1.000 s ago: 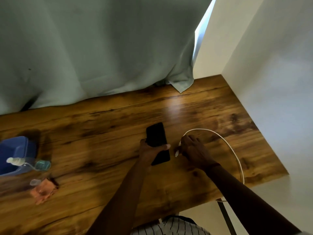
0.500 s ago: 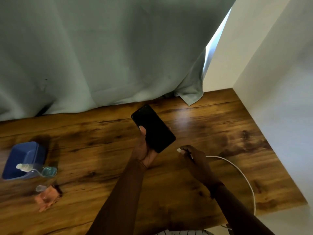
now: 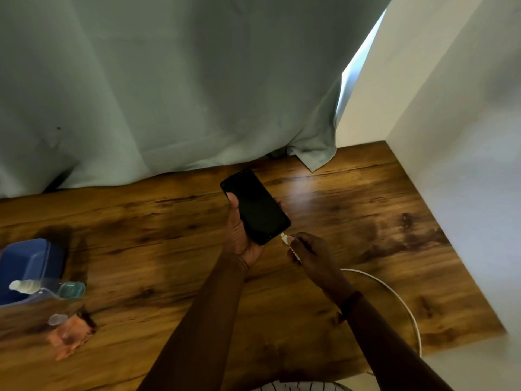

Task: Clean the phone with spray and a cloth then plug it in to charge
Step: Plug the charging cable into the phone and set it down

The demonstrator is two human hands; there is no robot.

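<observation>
A black phone (image 3: 256,207) with a dark screen is held above the wooden table (image 3: 169,249), tilted, in my left hand (image 3: 239,235). My right hand (image 3: 307,252) pinches the plug of a white charging cable (image 3: 394,294); the plug tip is right at the phone's lower edge. The cable loops back over the table's right front edge. A clear spray bottle (image 3: 45,287) lies on its side at the far left. An orange cloth (image 3: 70,334) is crumpled just in front of it.
A blue box (image 3: 25,263) stands at the left edge behind the spray bottle. A grey-green curtain (image 3: 169,94) hangs along the table's back. A white wall (image 3: 465,136) borders the right side.
My left hand lifted the phone off the table and tilted it. My right hand picked up the cable's plug and brought it to the phone's lower edge.
</observation>
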